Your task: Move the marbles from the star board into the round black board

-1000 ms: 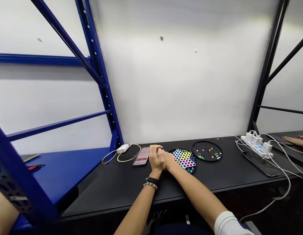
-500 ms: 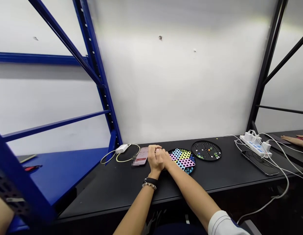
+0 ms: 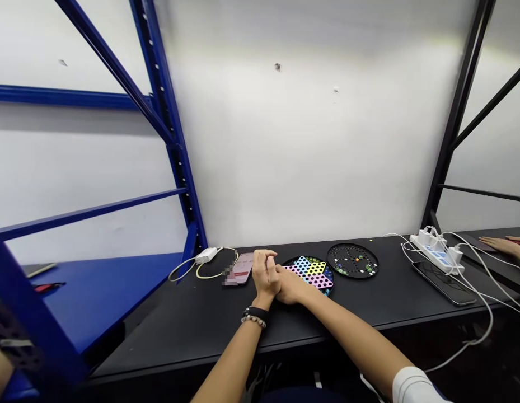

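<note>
Left grip (image 3: 265, 275) meets right grip (image 3: 290, 285), fingers curled, fully closed or not I can't tell; star-patterned board (image 3: 312, 273) just beyond, rightward!

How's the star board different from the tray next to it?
The star board shows big patches of pink, blue and yellow; the tray looks mostly black, with small coloured dots.
The star board is partly hidden behind the right hand; the tray is in full view.
Both are round and lie flat on the black table.
</note>
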`<state>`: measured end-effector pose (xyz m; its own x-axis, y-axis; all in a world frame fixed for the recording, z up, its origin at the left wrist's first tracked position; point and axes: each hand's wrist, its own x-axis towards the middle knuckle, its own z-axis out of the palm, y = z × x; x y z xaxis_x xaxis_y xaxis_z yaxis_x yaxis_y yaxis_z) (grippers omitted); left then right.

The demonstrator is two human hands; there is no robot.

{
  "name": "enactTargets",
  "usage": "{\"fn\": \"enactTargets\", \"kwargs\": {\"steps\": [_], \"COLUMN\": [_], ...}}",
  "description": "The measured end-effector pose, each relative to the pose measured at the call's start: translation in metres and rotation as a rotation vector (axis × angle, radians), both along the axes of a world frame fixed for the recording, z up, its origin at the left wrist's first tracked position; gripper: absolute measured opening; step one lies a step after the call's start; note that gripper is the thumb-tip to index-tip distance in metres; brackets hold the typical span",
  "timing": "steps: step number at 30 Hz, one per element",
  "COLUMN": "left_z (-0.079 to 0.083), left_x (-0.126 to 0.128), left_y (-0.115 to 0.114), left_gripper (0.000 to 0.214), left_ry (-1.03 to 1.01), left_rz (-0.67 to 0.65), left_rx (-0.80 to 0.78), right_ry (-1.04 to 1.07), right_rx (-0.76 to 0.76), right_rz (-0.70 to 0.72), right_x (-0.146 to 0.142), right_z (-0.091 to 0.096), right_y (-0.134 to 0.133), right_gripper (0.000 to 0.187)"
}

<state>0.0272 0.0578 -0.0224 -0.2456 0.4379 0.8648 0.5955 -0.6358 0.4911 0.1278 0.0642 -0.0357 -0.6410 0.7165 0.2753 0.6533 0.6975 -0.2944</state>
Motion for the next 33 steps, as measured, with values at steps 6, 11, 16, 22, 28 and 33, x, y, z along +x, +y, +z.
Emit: {"fn": "enactTargets", "kwargs": {"steps": [6,11,16,22,28,33], "left_z": [0.0,0.0,0.001,0.0,-0.002,-0.002], "left_x": [0.0,0.001,0.0,0.0,-0.001,0.0], "left_y": [0.0,-0.001,0.0,-0.001,0.0,0.0], "left_gripper": [0.021,0.018,0.02,0.02,0.02,0.021], "left_ry": [0.04,0.055,0.032,0.033,0.052,0.055], "left_rz": [-0.002,-0.004,0.009,0.013,-0.004,-0.008], "left_rx": [-0.016,-0.1,-0.057,-0.065,-0.072,-0.08], "right_ry": [0.122,0.119,0.059,-0.191,-0.262,-0.285], "right_rx": [0.06,0.01,-0.054,-0.08,-0.11,-0.063], "right_rz": [-0.087,-0.478,-0.857,-0.909,-0.852,-0.818], "right_x": [0.022,0.094,0.205,0.257,0.248,0.247], "right_z": [0.021,0.039,0.024,-0.015,-0.012,-0.01], "right_y": [-0.007,0.012,0.017,0.014,0.025,0.026], "right_gripper": [0.027,0.029,0.047,0.044,0.032,0.027]}}
